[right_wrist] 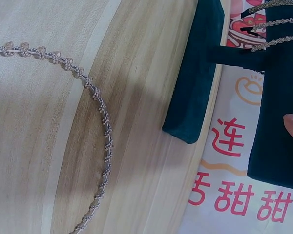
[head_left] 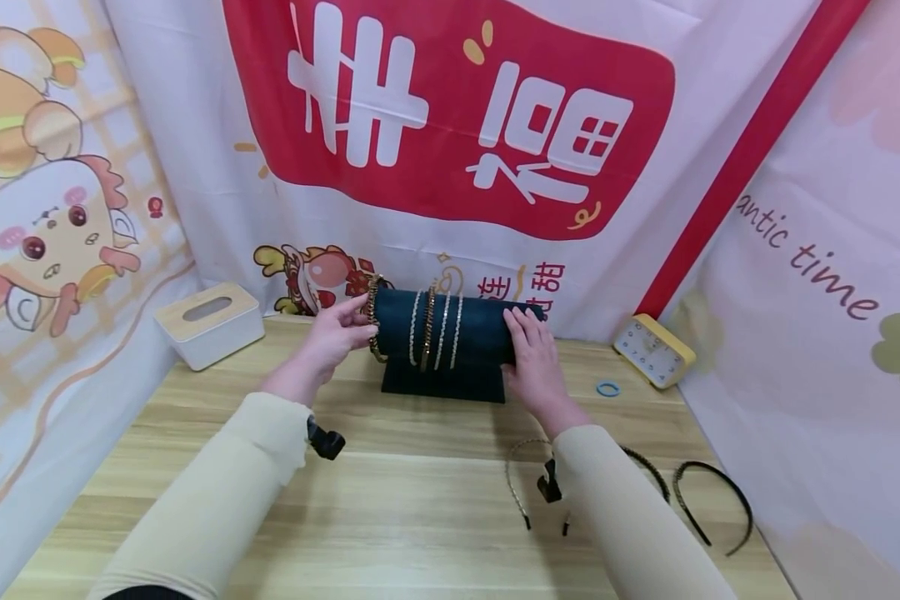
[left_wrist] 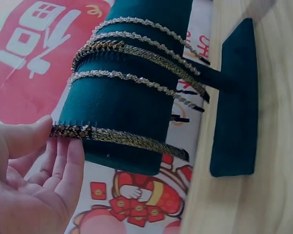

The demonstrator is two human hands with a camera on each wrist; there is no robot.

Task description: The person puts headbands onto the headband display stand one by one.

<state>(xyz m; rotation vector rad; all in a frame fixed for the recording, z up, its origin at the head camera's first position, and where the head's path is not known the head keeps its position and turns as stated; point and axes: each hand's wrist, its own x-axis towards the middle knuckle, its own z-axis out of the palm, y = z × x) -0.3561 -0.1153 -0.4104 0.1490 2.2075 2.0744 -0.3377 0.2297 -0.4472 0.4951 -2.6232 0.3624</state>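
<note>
Dark-teal stand point(head_left: 485, 333); black-and-gold headband point(left_wrist: 124, 137)

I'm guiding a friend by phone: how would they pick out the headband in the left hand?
On the wooden table stands a dark teal display roll. At the roll's left end, the left hand pinches a dark-and-gold headband. It sits apart from the other four headbands on the roll, which cluster near its middle.

The display stand point(head_left: 483, 333) sits by the back edge of the table point(head_left: 390, 517) between the left-corner tissue box point(head_left: 221, 343) and right-corner clock point(head_left: 651, 352), with loose headbands point(head_left: 749, 515) toward the right edge.
</note>
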